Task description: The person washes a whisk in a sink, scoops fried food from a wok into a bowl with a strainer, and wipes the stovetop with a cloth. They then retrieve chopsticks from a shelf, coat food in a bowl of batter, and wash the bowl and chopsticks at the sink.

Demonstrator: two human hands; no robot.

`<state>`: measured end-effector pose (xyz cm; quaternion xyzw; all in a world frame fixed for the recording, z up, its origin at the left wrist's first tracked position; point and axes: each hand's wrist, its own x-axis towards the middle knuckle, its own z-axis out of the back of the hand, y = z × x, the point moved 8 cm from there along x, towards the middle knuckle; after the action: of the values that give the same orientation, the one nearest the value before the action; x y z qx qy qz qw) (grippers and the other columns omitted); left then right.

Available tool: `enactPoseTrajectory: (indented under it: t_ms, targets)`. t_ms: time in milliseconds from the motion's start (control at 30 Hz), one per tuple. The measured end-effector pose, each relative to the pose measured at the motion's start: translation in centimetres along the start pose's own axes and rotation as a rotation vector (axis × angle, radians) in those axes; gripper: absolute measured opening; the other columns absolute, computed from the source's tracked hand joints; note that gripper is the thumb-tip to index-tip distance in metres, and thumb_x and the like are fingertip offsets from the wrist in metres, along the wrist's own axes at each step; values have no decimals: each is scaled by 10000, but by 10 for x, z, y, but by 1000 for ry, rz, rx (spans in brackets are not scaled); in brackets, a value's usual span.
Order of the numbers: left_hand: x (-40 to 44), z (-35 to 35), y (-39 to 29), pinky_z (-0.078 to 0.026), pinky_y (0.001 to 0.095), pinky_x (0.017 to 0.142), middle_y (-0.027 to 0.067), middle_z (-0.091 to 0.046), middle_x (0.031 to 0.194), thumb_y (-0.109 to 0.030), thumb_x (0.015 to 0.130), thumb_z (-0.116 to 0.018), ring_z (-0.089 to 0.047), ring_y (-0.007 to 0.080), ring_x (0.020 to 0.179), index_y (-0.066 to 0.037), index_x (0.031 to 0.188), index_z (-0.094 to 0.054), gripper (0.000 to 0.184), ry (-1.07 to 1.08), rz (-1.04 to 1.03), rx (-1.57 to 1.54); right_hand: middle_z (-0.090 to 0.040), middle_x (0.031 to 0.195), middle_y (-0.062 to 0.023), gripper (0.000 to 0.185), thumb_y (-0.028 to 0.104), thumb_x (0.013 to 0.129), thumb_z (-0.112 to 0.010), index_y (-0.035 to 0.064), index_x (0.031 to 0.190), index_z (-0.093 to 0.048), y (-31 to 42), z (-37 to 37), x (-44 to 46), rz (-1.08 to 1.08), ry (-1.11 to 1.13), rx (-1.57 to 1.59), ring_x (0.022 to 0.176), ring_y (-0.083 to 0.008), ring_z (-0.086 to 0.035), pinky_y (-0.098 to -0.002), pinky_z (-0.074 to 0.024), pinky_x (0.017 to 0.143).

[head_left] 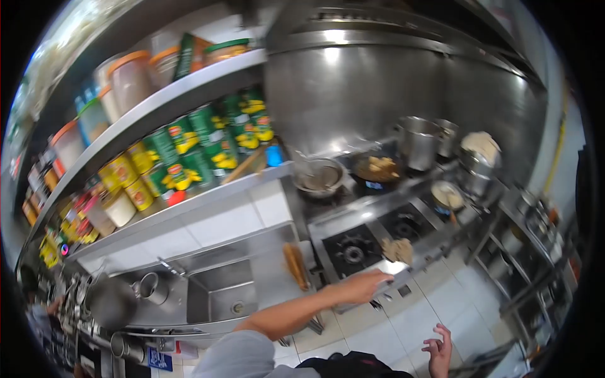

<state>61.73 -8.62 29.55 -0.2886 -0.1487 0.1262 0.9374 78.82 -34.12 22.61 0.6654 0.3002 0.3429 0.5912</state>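
My left hand (365, 286) reaches across to the front edge of the stove (328, 236), its fingers curled closed. What they hold or touch there is hidden; a bright white patch shows just beyond the fingertips. A crumpled beige cloth (397, 251) lies on the stove front right above that hand, beside a black burner (353, 252). Lower right, my right hand (438, 351) hangs over the tiled floor, fingers apart and bent, with nothing in it.
Along the stove's back are a strainer over a pan (319, 176), a pan of brown liquid (377, 169) and a tall steel pot (418, 142). A small pan (446, 196) sits at right. A sink (220, 293) is left, below shelves of cans (183, 135). A steel rack (504, 252) stands right.
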Motion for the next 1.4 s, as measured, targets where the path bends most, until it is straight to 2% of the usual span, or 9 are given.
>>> enactPoseTrajectory:
  t_ms: [167,300,400,467,633,833,1100,1233,1400]
  targets:
    - [-101,273,-93,-487,387,820,123,-611,1030,-7,842,-555,-595,303,940,-87,1135,-598,307,-279,-91,330,-520,1167,-109,228,67,835,-608,42,1061,-591,38,-160,103,226,321,-17,819,-145,-579,-251,-508,685]
    - [-108,452,-187,-494,416,796,110,-656,896,20,753,-534,-610,320,840,-79,917,-656,227,-781,-405,1054,-549,1143,-84,229,15,850,-592,26,1079,-592,135,-286,128,524,582,12,929,-136,-576,-256,-485,771]
    - [-84,549,-184,-490,376,844,136,-667,987,-81,829,-522,-627,313,936,-62,1021,-671,244,-833,-33,1174,-555,1159,-92,222,2,849,-590,27,1068,-623,191,-339,122,569,672,-13,901,-133,-590,-248,-487,783]
    - [-66,588,-176,-483,381,855,138,-665,1005,-135,844,-537,-620,313,955,-72,1043,-670,247,-769,-35,1200,-556,1169,-91,212,7,841,-601,30,1048,-641,211,-361,116,626,792,34,914,-134,-593,-247,-489,774]
    - [-34,623,-156,-456,392,892,151,-645,1079,-321,864,-599,-581,330,1029,-102,1082,-662,315,-607,78,1242,-621,1071,-124,161,12,790,-637,28,945,-678,264,-377,127,861,815,-117,930,-235,-613,-319,-496,788]
    - [-36,634,-151,-444,389,915,145,-609,1102,-204,814,-668,-550,316,1066,-140,1087,-668,281,-460,86,1191,-625,1023,-113,142,-22,769,-581,37,877,-652,409,-399,144,1324,632,-255,869,-229,-609,-318,-484,759]
    - [-18,626,-124,-378,404,1019,125,-481,1316,-112,814,-623,-435,328,1223,-193,1151,-648,347,-322,107,1214,-646,880,-176,161,-5,794,-499,13,851,-648,561,-481,205,1434,325,-329,775,-303,-630,-349,-500,702]
    - [-16,626,-116,-393,392,1016,143,-468,1328,-69,846,-574,-457,329,1210,-111,1167,-623,328,-246,166,1035,-651,859,-249,162,13,725,-545,-23,831,-661,557,-526,220,1367,271,-844,843,-391,-638,-424,-518,774]
    - [-22,632,-107,-401,379,1000,146,-478,1313,-26,832,-536,-487,330,1176,-91,1120,-641,313,-320,-35,929,-640,836,-275,166,31,691,-594,-64,813,-654,562,-537,223,1321,191,-952,840,-394,-643,-433,-531,780]
